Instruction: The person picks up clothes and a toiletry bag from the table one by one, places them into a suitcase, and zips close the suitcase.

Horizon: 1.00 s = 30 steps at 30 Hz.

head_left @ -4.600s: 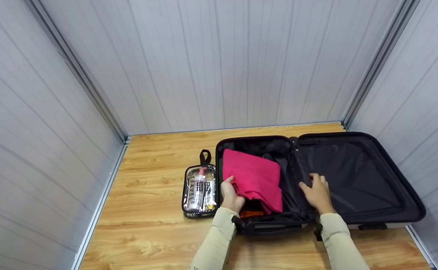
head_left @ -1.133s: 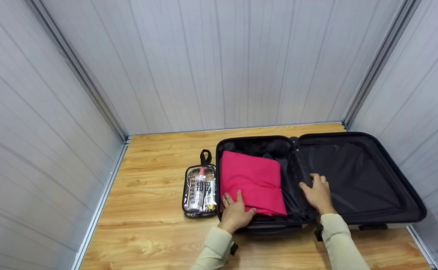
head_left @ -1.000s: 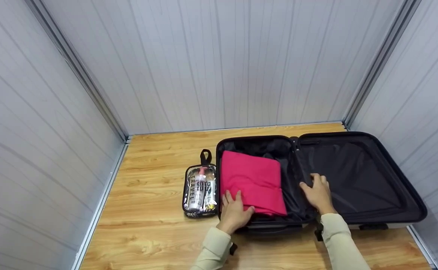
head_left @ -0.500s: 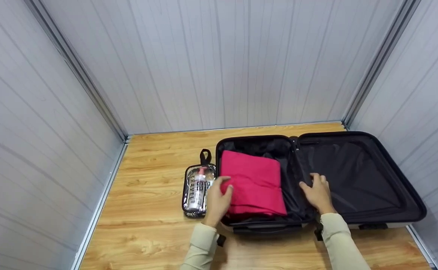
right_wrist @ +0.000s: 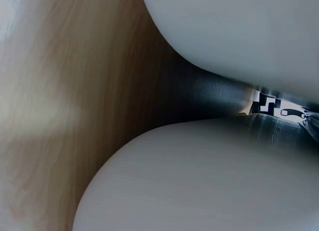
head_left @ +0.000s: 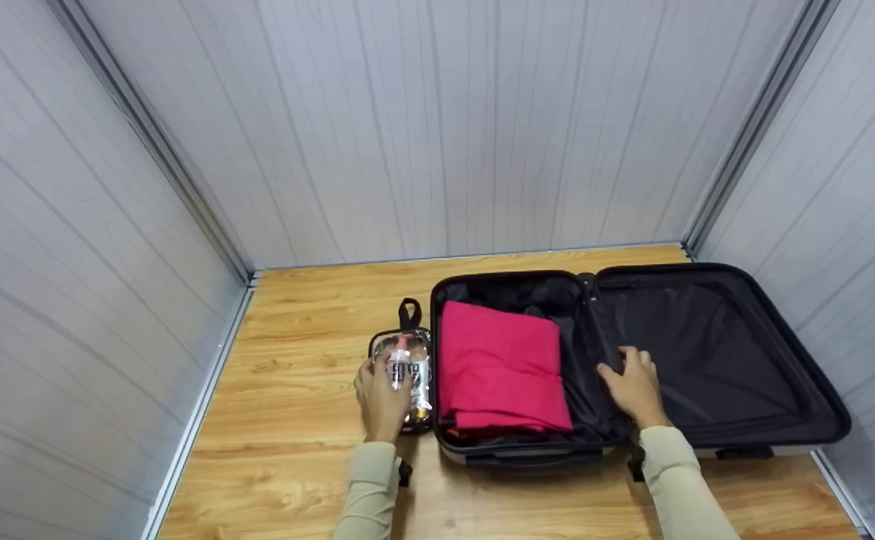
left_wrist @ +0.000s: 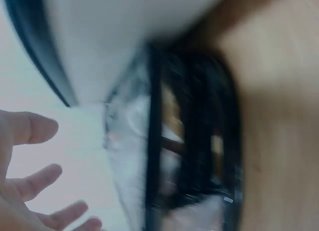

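In the head view my left hand hovers over a clear, black-trimmed toiletry bag, fingers and thumb spread. The left wrist view shows the fingers spread beside the bag's side, holding nothing. Inside the bag is a pump bottle with a pink top. Folded bright pink cloth lies in the left half of the open black-lined suitcase. My right hand grips the suitcase's middle edge, thumb on the left half's side. In the right wrist view only the pale shells show; that hand is hidden.
The bag stands against the suitcase's left side, its black loop handle pointing away. A bit of something orange peeks from under the cloth. Panelled walls enclose the wooden floor at the back and both sides.
My left hand let go of the pink cloth after laying it flatter, lifted off, and moved left over the toiletry bag. My right hand has stayed on the suitcase's middle edge.
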{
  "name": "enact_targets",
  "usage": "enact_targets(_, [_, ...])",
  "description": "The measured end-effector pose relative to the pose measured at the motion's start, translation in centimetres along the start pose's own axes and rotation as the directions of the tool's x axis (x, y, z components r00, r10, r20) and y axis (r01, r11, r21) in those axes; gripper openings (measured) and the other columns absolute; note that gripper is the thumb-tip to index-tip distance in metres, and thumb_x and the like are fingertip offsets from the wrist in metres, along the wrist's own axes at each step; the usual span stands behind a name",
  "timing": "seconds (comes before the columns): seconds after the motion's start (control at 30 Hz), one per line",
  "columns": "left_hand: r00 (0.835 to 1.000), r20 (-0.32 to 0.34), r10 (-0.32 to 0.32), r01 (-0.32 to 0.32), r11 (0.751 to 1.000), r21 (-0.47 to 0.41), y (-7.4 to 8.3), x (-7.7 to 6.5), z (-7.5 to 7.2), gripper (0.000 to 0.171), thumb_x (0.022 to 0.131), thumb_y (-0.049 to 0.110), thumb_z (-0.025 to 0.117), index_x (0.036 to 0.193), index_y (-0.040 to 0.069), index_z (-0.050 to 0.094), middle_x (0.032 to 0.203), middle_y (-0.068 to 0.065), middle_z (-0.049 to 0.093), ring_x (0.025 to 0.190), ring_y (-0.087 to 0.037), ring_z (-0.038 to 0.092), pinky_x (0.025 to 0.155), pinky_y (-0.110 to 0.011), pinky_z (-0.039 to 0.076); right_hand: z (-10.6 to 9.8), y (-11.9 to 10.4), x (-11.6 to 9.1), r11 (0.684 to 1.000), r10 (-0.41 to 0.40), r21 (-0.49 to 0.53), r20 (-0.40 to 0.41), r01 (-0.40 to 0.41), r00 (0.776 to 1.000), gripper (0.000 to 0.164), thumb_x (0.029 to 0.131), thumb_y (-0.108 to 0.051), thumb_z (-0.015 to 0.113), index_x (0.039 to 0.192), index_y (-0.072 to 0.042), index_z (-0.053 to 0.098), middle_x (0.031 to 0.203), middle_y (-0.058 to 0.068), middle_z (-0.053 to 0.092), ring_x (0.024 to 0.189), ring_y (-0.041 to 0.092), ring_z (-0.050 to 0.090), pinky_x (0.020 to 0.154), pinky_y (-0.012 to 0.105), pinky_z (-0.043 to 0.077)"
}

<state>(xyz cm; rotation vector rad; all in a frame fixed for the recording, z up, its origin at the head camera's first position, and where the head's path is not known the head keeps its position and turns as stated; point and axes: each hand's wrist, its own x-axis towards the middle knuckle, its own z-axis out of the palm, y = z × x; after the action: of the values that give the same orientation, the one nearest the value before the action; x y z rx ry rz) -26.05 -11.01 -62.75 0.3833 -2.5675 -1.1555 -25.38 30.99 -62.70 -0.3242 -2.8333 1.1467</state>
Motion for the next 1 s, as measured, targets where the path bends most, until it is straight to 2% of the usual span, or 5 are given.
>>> enact_targets(0.17, [0.996, 0.059, -0.070, 0.062, 0.990, 0.124, -1.8, 0.1, 0.4, 0.083, 0.082, 0.033, 0.083, 0.152, 0.011, 0.045, 0.159, -0.032, 0.031, 0.146, -0.051, 0.032, 0.117, -0.066, 0.031, 0.0, 0.0, 0.0, 1.000, -0.004, -0.008, -0.003, 0.004, 1.000, 0.065, 0.100, -0.032, 0.061, 0.149, 0.004, 0.039, 0.138, 0.031, 0.042, 0.131, 0.049, 0.039, 0.111, 0.061, 0.034])
enact_targets(0.4, [0.990, 0.076, -0.120, 0.104, 0.977, 0.185, -3.2, 0.3, 1.0, 0.110, 0.078, 0.045, 0.086, 0.162, 0.010, 0.025, 0.162, -0.032, 0.026, 0.147, -0.052, 0.030, 0.120, -0.064, 0.028, 0.0, 0.0, 0.1, 1.000, 0.001, -0.009, 0.004, -0.001, 1.000, 0.065, 0.101, -0.033, 0.060, 0.150, 0.003, 0.039, 0.140, 0.030, 0.041, 0.132, 0.049, 0.039, 0.110, 0.062, 0.034])
enact_targets(0.7, [0.984, 0.078, -0.161, 0.143, 0.970, 0.197, -4.5, 0.1, 1.2, 0.125, 0.074, 0.061, 0.083, 0.162, 0.003, 0.017, 0.153, -0.033, 0.041, 0.139, -0.052, 0.041, 0.111, -0.066, 0.038, 0.0, 0.1, 0.0, 1.000, 0.014, -0.010, 0.025, -0.014, 1.000, 0.067, 0.101, -0.034, 0.059, 0.152, 0.002, 0.035, 0.141, 0.030, 0.040, 0.134, 0.047, 0.037, 0.111, 0.062, 0.034])
enact_targets(1.0, [0.974, 0.098, -0.203, 0.177, 0.958, 0.227, -4.7, 0.2, 1.2, 0.122, 0.073, 0.064, 0.082, 0.158, -0.004, 0.026, 0.150, -0.033, 0.045, 0.138, -0.050, 0.043, 0.112, -0.064, 0.038, -0.1, 0.0, -0.1, 1.000, 0.013, -0.006, 0.017, -0.013, 1.000, 0.066, 0.101, -0.034, 0.060, 0.151, 0.002, 0.037, 0.141, 0.030, 0.040, 0.134, 0.048, 0.037, 0.112, 0.061, 0.034])
